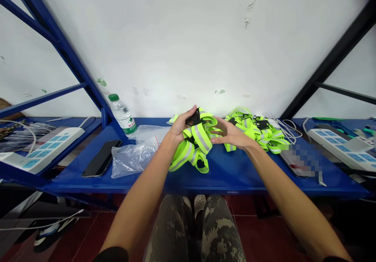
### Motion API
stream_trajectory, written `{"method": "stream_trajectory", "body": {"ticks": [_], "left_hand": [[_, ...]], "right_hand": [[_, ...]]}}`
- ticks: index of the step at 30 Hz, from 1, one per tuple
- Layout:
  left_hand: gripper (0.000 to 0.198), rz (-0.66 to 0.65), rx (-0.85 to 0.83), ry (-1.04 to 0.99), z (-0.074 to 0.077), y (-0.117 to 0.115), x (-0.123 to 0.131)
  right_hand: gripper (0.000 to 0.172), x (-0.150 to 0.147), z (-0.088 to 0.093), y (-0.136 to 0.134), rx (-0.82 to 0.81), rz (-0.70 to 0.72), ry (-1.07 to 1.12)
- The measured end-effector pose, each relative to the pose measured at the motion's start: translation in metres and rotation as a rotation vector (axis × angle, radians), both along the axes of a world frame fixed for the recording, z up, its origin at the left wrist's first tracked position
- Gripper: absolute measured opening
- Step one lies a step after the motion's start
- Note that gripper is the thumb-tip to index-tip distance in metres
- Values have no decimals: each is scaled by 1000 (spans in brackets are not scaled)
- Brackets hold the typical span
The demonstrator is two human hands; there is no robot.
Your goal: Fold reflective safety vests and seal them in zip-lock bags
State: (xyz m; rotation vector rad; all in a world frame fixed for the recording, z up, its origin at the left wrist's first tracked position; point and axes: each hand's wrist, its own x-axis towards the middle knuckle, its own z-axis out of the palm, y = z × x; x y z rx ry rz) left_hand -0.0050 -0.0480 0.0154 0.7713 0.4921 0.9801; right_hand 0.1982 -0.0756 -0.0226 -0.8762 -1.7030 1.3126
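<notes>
- Tightly curled, the fingers [190, 112] of the left hand [178, 128] close around a black plastic buckle [193, 118], gripping it at the top of the bundle.
- Fingers [219, 138] of the right hand [232, 134] stretch out close together, their tips at the strap loops just beside the buckle, with no clear grip showing.
- Fastened to the buckle, a neon yellow reflective strap [199, 138] with a grey stripe hangs in loose loops, its lower loops resting on a blue metal shelf [235, 174].
- Just to the right, a second tangle of the same straps [255, 131] with more black buckles lies near a bunch of white cables [286, 131].
- Left of the hands, a crumpled clear plastic bag [133, 158] lies beside a black smartphone [101, 159], and an upright water bottle [122, 115] with a green cap stands behind them.
- Farther out on the shelf sit 2 white power strips [44, 150] [340, 149], and a pixelated flat object [296, 162] lies right of the straps.
- Below the shelf, legs in camouflage trousers [173, 230] sit above a red tile floor [258, 223], and a white wall [176, 38] rises behind.
</notes>
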Motion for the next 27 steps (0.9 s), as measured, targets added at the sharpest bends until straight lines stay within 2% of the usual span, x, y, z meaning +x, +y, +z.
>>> {"method": "stream_trajectory", "body": {"ticks": [3,5,8,9,11,13,15,19,21,22,24,27], "left_hand": [[29,-18,-10,-17,4,-5,1],[28,25,0,-4,6,-8,1],[32,61,22,19,6,-9,-5],[34,64,25,29,6,-9,-8],[37,76,26,42,6,-6,-16],[35,134,32,25,7,-3,-24],[29,201,37,-11,9,1,-30],[24,265,26,-13,12,5,-33],[22,281,33,-2,11,6,-28],[21,289,42,-2,10,6,-24],[21,297,66,-9,9,7,-14],[24,264,119,-23,12,8,-3]], "right_hand": [[89,-22,-7,-4,20,136,-68],[84,-36,-11,-8,63,227,-133],[60,-46,-14,-14,72,401,-281],[50,-45,-14,-14,88,405,-340],[34,-39,-13,-12,178,264,-475],[27,-26,-12,-7,288,26,-589],[30,-9,-11,1,326,-153,-624],[46,13,-6,6,355,-369,-553],[36,9,-2,-1,447,-486,-470],[30,4,1,-6,463,-476,-408],[31,-11,4,-16,414,-300,-302],[39,-30,3,-24,315,8,-398]]}}
